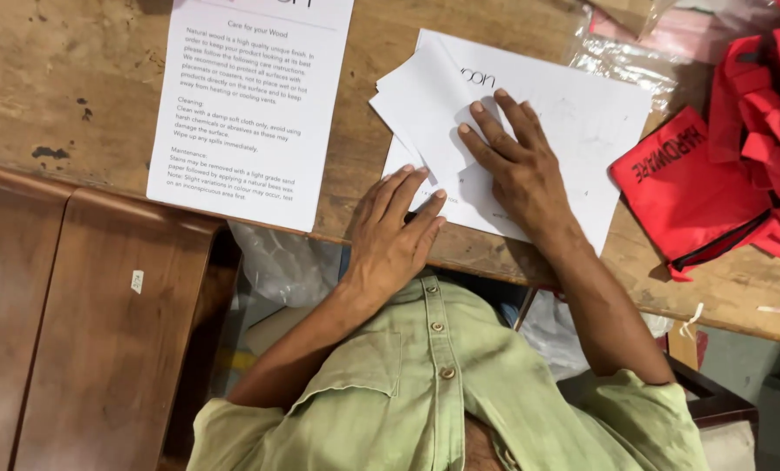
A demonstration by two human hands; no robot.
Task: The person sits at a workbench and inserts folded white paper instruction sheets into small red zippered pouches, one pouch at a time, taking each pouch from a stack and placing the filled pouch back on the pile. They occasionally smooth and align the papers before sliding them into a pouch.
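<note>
A loose stack of white paper sheets (573, 122) lies on the worn wooden table (67, 78). My right hand (516, 166) rests flat on top of the stack, fingers spread and pointing away from me. At the stack's near left corner, by the table's front edge, my left hand (394, 231) presses down with its fingers together. Neither hand grips anything. The sheets fan out slightly under my right hand, so several corners show at the left.
A separate printed white sheet (246, 105) lies to the left on the table. Red fabric bags (712, 174) and clear plastic bags (625, 61) sit at the right. A dark polished wooden panel (85, 331) stands at lower left, below the table edge.
</note>
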